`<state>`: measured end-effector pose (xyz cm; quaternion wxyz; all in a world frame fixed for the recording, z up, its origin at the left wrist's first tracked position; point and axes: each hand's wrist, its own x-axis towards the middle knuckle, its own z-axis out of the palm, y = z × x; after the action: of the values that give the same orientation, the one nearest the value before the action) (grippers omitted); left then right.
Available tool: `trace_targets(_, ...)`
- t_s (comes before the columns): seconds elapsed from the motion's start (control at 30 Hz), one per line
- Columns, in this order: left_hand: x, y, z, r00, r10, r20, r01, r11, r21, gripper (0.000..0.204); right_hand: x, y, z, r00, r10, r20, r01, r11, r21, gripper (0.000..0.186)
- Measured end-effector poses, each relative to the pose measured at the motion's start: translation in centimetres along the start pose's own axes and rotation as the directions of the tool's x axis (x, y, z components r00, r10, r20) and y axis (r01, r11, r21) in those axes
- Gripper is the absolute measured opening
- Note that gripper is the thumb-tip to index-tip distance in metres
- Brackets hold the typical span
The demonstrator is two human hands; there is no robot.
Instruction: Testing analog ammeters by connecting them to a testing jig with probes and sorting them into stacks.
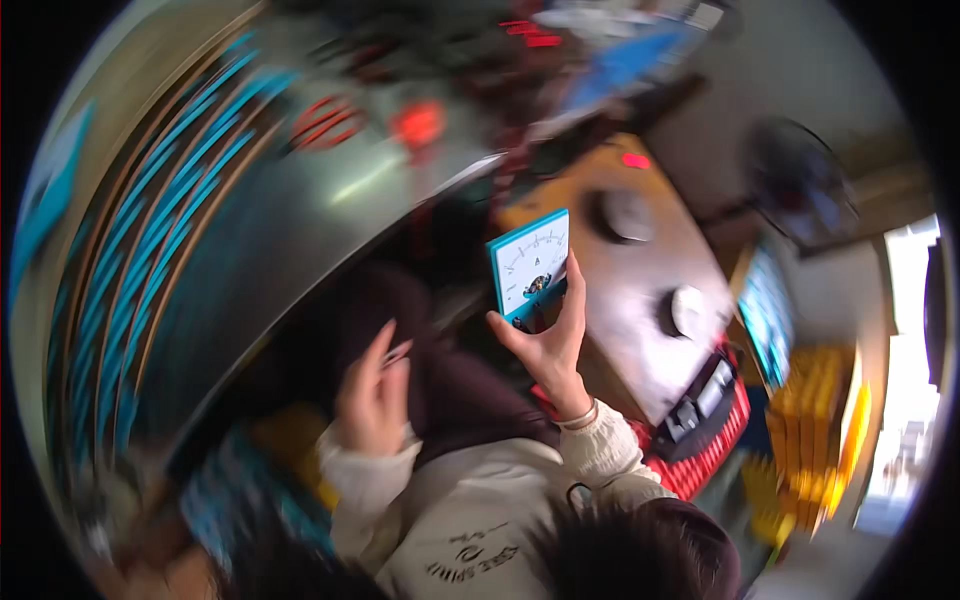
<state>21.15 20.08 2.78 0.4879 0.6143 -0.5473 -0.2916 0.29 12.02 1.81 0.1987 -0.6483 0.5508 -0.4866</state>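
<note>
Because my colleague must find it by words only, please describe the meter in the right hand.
Lower right of the grey workbench, by a smaller table, is the person's right hand. It holds an analog panel meter. Its squarish white dial and teal frame set it apart from the round objects on that table.

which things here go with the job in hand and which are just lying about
With the job: teal-framed dial meter, held in the right hand; probably the blurred teal pieces in rows at left, by matching colour.

Apparently just lying about: fan; yellow containers; red basket.
</note>
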Motion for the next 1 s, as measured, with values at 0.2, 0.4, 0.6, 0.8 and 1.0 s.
trace_targets(0.2,-2.2,-2.9,-5.4,0.927,-0.157,-0.341,0.053,0.954,-0.295,0.04,-4.0,-8.7,11.7,0.858,-0.339,0.386,0.232,0.926,0.297,0.109)
trace_targets(0.4,-2.6,-4.1,-13.1,0.921,-0.375,-0.105,0.261,0.793,-0.55,0.045,-7.4,-9.7,14.2,0.589,0.097,0.803,-0.703,0.552,0.449,0.027)
trace_targets(0.6,-3.7,-4.9,-13.6,0.928,-0.37,-0.048,0.282,0.779,-0.56,0.048,-8.1,-9.5,12.5,0.687,0.068,0.723,-0.544,0.707,0.451,0.014)
trace_targets(0.8,-3.5,-4.8,-13.0,0.931,-0.362,-0.047,0.276,0.783,-0.558,0.049,-7.5,-9.0,12.1,0.713,0.008,0.701,-0.432,0.792,0.431,0.014)
trace_targets(1.0,-3.6,-5.0,-12.8,0.946,-0.324,-0.028,0.253,0.787,-0.562,0.048,-7.6,-8.8,11.6,0.74,-0.051,0.671,-0.315,0.854,0.414,0.015)
